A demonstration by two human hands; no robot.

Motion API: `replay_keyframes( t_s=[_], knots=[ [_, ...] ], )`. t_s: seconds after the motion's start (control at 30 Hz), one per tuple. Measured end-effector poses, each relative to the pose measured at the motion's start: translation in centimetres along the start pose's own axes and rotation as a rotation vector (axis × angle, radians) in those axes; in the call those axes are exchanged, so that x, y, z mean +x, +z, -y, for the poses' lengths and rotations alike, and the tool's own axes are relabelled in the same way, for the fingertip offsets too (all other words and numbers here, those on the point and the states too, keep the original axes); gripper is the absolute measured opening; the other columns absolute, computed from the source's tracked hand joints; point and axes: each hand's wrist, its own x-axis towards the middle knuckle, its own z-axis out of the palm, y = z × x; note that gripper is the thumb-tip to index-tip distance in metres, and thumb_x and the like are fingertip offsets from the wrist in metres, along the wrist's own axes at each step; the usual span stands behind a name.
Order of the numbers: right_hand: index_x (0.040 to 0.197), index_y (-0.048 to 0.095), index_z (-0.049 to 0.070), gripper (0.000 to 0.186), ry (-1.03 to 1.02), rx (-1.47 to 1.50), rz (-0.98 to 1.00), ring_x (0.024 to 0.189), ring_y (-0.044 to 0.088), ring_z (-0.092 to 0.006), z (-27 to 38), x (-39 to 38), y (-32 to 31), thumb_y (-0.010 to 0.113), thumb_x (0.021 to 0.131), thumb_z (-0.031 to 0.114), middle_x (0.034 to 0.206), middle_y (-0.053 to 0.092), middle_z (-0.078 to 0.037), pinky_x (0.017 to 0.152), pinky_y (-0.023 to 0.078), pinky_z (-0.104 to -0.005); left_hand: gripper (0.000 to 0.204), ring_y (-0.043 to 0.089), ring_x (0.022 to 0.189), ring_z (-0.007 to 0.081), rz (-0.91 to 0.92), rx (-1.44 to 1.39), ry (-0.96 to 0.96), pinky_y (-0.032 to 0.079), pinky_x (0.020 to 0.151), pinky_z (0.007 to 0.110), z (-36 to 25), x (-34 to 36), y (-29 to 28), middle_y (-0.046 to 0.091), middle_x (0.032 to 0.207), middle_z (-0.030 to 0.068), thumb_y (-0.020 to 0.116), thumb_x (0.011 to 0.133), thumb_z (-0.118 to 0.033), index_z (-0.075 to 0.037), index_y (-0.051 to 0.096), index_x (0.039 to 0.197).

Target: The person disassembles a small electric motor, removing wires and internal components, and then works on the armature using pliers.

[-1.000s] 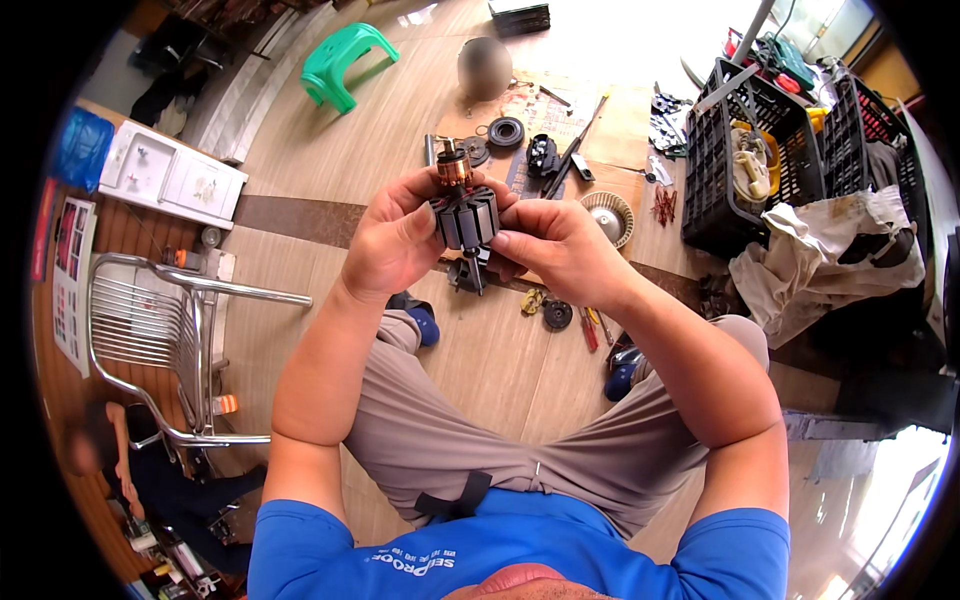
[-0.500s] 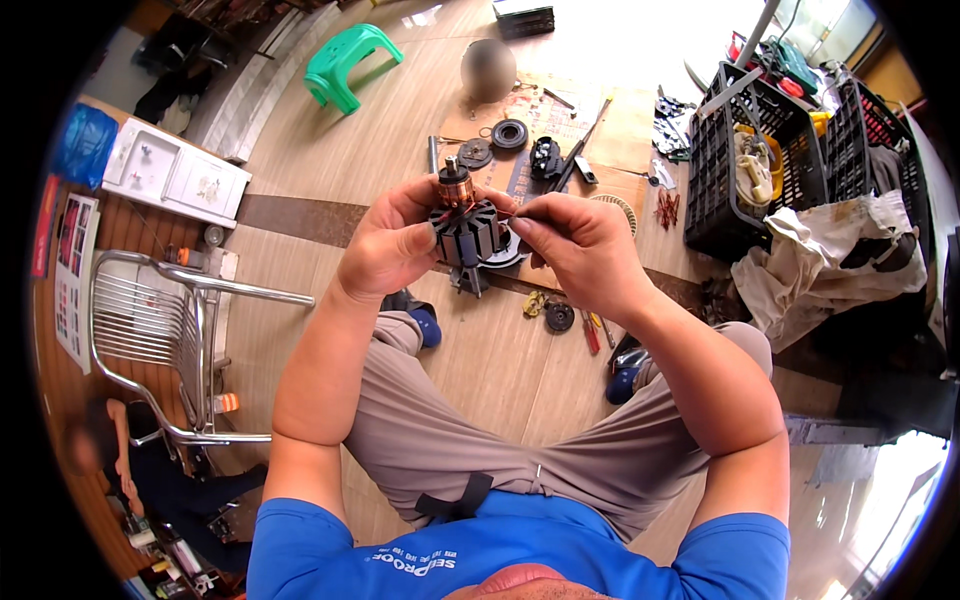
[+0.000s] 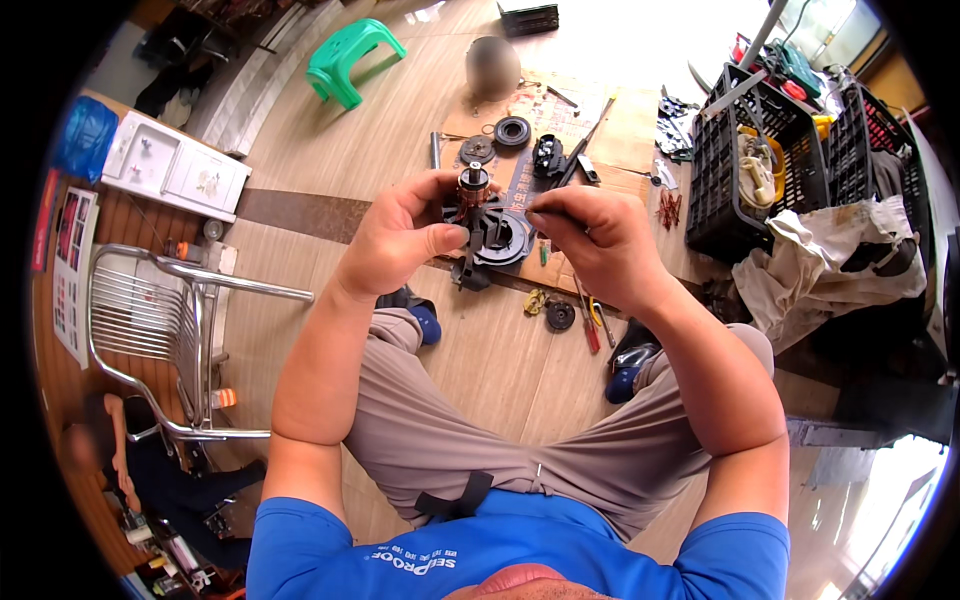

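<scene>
My left hand [image 3: 398, 238] is closed around a motor armature [image 3: 484, 226], thumb at the front and fingers behind it. The armature stands roughly upright, its copper commutator [image 3: 473, 180] and shaft end at the top, dark slotted core below. To its right, my right hand [image 3: 610, 240] is raised with thumb and forefinger pinched together, a little apart from the core. What the pinch holds, if anything, is too small to make out. Behind and below the armature, a round grey metal housing [image 3: 515, 243] is partly covered by it.
Flattened cardboard [image 3: 620, 125] on the floor carries a black ring part [image 3: 512, 131], a dark disc [image 3: 477, 150] and a black motor part [image 3: 547, 157]. Screwdrivers [image 3: 589, 325] lie nearer me. Black crates [image 3: 708, 195] stand right, a green stool [image 3: 345, 50] far left, a metal chair [image 3: 150, 310] left.
My left hand has tilted the armature and shifted it slightly right, its top end turned more toward me. My right hand has moved a little right, away from the armature.
</scene>
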Motion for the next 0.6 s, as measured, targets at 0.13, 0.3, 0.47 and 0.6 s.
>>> replay_keyframes(
  t_s=[0.13,0.3,0.47,0.6],
  knots=[
    [0.090,0.067,0.001,0.007,-0.016,-0.003,0.028,0.065,0.064,-0.0252,0.32,-0.20,-0.26,0.069,0.086,0.007,0.075,0.064,-0.014,0.061,0.049,-0.0323,0.049,0.058,0.118,0.0213,-0.100,0.120,0.042,0.044,0.105,0.035,0.38,0.05,-0.15,0.058,0.130,0.0159,0.072,0.087,-0.008,0.005,0.051,0.130],
    [0.091,0.068,0.003,0.009,-0.069,0.036,0.193,0.069,0.065,-0.0273,0.36,-0.39,-0.05,0.070,0.085,0.008,0.076,0.065,-0.014,0.063,0.051,-0.0342,0.051,0.057,0.116,0.0182,-0.211,0.223,0.129,0.045,0.103,0.033,0.43,0.04,-0.09,0.058,0.131,0.0130,0.068,0.086,0.003,0.005,0.050,0.132],
    [0.092,0.067,0.003,0.011,-0.069,-0.074,0.283,0.074,0.066,-0.0320,0.50,-0.56,0.32,0.069,0.085,0.011,0.080,0.066,-0.015,0.066,0.052,-0.0380,0.051,0.057,0.116,0.0173,-0.273,0.230,0.164,0.044,0.103,0.031,0.91,0.08,0.07,0.058,0.130,0.0106,0.068,0.086,0.005,0.004,0.049,0.133],
    [0.092,0.068,0.005,0.011,-0.046,-0.167,0.269,0.077,0.067,-0.0322,0.39,-0.59,0.45,0.069,0.085,0.014,0.081,0.067,-0.016,0.068,0.052,-0.0386,0.052,0.057,0.116,0.0179,-0.311,0.334,0.221,0.044,0.105,0.034,0.92,0.09,-0.27,0.056,0.132,0.0102,0.068,0.086,0.004,0.003,0.049,0.135]
  ],
)
